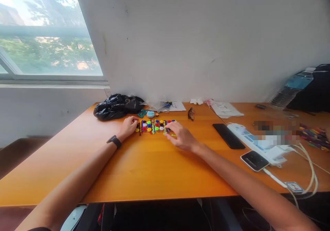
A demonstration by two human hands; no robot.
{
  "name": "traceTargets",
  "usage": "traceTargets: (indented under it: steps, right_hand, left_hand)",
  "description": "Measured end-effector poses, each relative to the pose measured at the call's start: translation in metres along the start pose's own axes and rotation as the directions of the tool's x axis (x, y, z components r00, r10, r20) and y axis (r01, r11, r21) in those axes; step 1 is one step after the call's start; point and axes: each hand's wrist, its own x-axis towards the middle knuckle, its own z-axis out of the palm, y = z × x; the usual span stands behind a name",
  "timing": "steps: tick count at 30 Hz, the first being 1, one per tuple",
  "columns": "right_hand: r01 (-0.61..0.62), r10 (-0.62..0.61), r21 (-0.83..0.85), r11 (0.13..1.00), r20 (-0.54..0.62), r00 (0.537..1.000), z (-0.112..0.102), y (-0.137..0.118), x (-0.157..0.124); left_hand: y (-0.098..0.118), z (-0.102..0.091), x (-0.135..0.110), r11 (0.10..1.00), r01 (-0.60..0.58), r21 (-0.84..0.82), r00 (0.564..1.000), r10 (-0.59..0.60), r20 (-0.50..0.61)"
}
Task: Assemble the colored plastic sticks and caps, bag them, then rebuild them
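A row of small round coloured discs (149, 129), in yellow, red, blue, green and white, lies across the table. Thin coloured sticks (153, 126) stand between groups of the discs in upright-looking bundles. My left hand (128, 126) rests at the row's left end, fingers loosely extended beside a dark stick (140, 127). Over the right end is my right hand (182, 137), thumb and fingers apart around yellow-green sticks (164, 129); it partly hides the discs there. One yellow-green stick (174, 135) lies crosswise between thumb and fingers, and no firm grip on it shows.
Behind the row are a black plastic bag (117, 107), a small round tin (150, 114) and glasses (191, 114). To the right lie a black phone (228, 136), a white power strip (257, 143), a white-edged device (254, 160) with cables, and a large water bottle (292, 88).
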Motion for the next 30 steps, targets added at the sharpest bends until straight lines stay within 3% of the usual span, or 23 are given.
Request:
traceTargets:
  steps: [4, 8, 11, 14, 18, 23, 30]
  right_hand:
    - [0.061, -0.047, -0.124, 0.99, 0.116, 0.992, 0.03, -0.022, 0.04]
    - [0.086, -0.036, -0.277, 0.957, 0.182, 0.983, 0.068, -0.027, 0.085]
    - [-0.109, 0.171, -0.364, 0.925, 0.143, 0.975, 0.083, -0.02, 0.099]
    - [-0.321, 0.388, -0.388, 0.864, 0.107, 0.915, 0.082, -0.008, 0.093]
    - [-0.395, 0.472, -0.387, 0.833, 0.125, 0.873, 0.069, 0.015, 0.075]
    - [-0.535, 0.638, -0.39, 0.75, 0.212, 0.74, 0.057, 0.039, 0.06]
    - [-0.517, 0.636, -0.401, 0.756, 0.264, 0.725, 0.05, 0.052, 0.05]
  left_hand:
    - [-0.004, 0.002, 0.002, 0.996, -0.045, 0.076, 0.999, 0.044, 0.015]
    - [-0.007, 0.002, 0.003, 0.991, -0.078, 0.111, 0.996, 0.074, 0.042]
    - [-0.006, 0.002, 0.003, 0.989, -0.091, 0.114, 0.995, 0.086, 0.046]
    - [-0.003, 0.002, 0.001, 0.984, -0.122, 0.131, 0.992, 0.116, 0.054]
    - [0.001, 0.001, 0.0, 0.977, -0.142, 0.158, 0.988, 0.131, 0.079]
    - [0.001, 0.002, 0.002, 0.97, -0.156, 0.184, 0.985, 0.138, 0.107]
    - [0.008, 0.004, 0.001, 0.976, -0.126, 0.18, 0.987, 0.104, 0.125]
